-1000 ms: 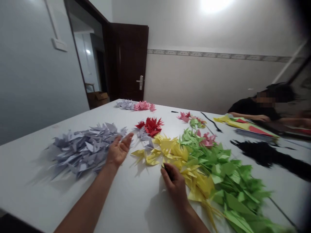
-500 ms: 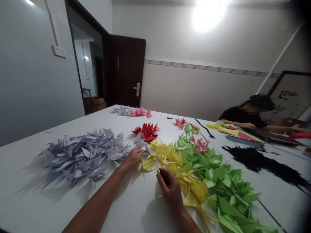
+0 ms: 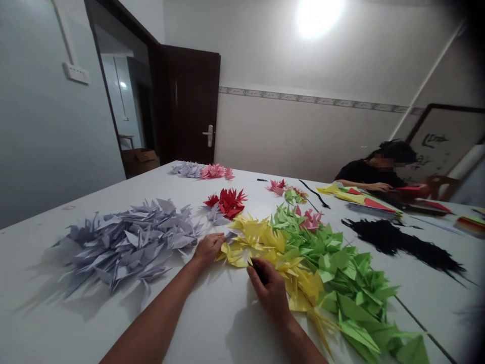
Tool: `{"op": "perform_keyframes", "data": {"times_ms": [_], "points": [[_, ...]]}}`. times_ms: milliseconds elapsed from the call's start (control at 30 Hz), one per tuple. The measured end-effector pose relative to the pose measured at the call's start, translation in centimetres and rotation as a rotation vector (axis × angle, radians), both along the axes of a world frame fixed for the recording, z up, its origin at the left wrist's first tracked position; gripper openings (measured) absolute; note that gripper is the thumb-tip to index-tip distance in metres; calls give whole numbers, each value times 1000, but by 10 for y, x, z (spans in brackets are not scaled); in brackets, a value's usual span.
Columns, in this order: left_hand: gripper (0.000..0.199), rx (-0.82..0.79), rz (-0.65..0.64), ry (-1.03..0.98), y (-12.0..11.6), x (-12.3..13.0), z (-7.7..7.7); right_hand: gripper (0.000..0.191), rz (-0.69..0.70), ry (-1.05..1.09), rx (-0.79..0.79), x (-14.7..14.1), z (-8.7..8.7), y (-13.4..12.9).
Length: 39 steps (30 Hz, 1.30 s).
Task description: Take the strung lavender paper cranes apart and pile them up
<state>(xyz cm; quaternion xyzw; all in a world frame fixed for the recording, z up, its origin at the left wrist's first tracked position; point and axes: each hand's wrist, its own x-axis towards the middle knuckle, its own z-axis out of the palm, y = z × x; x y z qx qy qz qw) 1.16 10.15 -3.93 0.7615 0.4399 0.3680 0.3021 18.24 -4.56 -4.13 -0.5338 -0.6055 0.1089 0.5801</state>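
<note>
My left hand [image 3: 209,249] is closed, with a lavender folded-paper piece [image 3: 229,234] showing at its fingertips; the fingers hide most of it. To its left lies a large heap of lavender paper cranes [image 3: 132,240]. My right hand [image 3: 271,288] wraps round a black pointed tool [image 3: 258,271], whose dark tip sticks out toward the yellow cranes; its kind is hidden by the fingers. Yellow paper cranes [image 3: 261,237] lie just beyond and to the right of both hands. Green paper cranes [image 3: 341,268] spread along their right side.
Red cranes [image 3: 229,203] sit behind the yellow ones. Pink cranes [image 3: 214,171] are at the table's far edge. On the right lie black cords [image 3: 401,241] and stacked coloured paper [image 3: 364,201], where another person [image 3: 373,169] sits handling red paper. The white table [image 3: 197,323] carries everything.
The view has tilted down and shifted slightly right. My left hand and the lavender piece have moved slightly toward the yellow cranes. The other person's hand has lifted the red paper nearer.
</note>
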Motion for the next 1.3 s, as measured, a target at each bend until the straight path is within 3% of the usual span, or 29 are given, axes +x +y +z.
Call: {"op": "perform_keyframes", "data": {"times_ms": [200, 533, 900, 1300], "points": [[44, -10, 11, -79, 11, 2, -8, 19, -100, -227, 111, -11, 0, -9], [35, -35, 42, -147, 14, 4, -9, 19, -68, -671, 113, -25, -12, -14], [33, -57, 24, -143, 16, 4, -7, 21, -210, -655, -69, -28, -11, -12], [31, -33, 14, -144, 15, 3, -3, 21, -167, -590, -151, -28, -7, -10]]}}
